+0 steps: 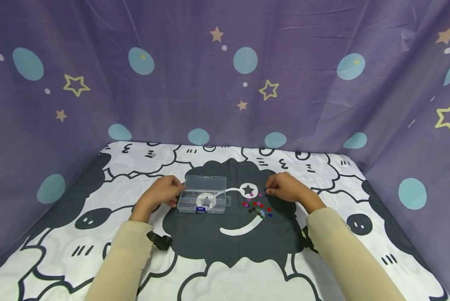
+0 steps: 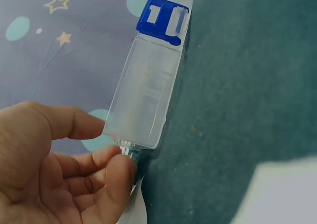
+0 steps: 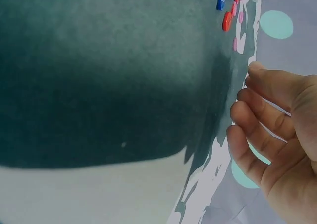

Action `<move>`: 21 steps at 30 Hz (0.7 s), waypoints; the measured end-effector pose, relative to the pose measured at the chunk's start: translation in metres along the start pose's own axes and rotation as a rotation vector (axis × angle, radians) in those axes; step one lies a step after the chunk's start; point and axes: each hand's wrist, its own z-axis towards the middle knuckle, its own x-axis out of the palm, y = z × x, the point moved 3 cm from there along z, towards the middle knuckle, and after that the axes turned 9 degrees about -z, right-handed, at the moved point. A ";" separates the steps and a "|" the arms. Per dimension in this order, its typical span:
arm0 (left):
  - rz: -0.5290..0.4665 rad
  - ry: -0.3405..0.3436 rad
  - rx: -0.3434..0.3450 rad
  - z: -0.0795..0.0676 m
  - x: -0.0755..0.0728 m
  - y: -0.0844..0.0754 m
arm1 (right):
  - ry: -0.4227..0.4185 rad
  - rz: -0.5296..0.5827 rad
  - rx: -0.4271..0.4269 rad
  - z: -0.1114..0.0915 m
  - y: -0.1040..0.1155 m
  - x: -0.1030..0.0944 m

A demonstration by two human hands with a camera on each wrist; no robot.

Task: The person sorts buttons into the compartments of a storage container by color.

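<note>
A clear plastic compartment box [image 1: 187, 205] with a blue clasp [image 1: 201, 210] sits on the dark part of the cloth. My left hand [image 1: 164, 191] holds its left end. In the left wrist view, the index finger touches the box's edge and the thumb lies by the clear hinge at the corner. Small round coloured pieces like buttons [image 1: 255, 204], red, purple, green, blue and dark, lie scattered to the right of the box. Just beyond them, my right hand [image 1: 285, 187] is held with its fingers loosely bent. Nothing shows between those fingers in the right wrist view [image 3: 277, 120].
A cloth [image 1: 195, 242] printed with cartoon sheep covers the table. Purple curtains [image 1: 195, 96] with stars and blue spots hang behind and at both sides. Dark straps with small devices [image 1: 159, 241] are on the wrists.
</note>
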 end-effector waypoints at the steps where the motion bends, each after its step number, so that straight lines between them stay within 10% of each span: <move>1: -0.036 0.005 -0.020 0.001 0.000 0.002 | 0.002 0.009 0.001 0.001 0.000 0.000; 21: -0.291 0.059 -0.117 0.007 0.001 0.016 | 0.102 0.139 -0.033 0.013 0.005 0.011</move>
